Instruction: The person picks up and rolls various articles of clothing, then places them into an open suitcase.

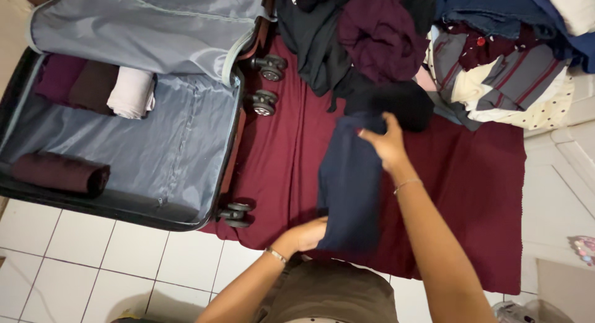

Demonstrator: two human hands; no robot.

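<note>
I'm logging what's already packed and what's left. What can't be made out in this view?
- Left hand: fingers hidden under the navy garment.
- Clothes pile: cut off by the top edge; pieces overlap, so no count.
- Suitcase: left side cut off by the frame; lining covers part of it.
- Dark roll: kind of garment unclear.
- Right hand: palm faces away.

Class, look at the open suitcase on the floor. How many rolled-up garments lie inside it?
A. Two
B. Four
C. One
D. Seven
B. In the open suitcase three rolls lie side by side at the far end: a purple roll, a dark brown roll and a pale pink roll; one maroon roll lies alone near the front edge.
</note>
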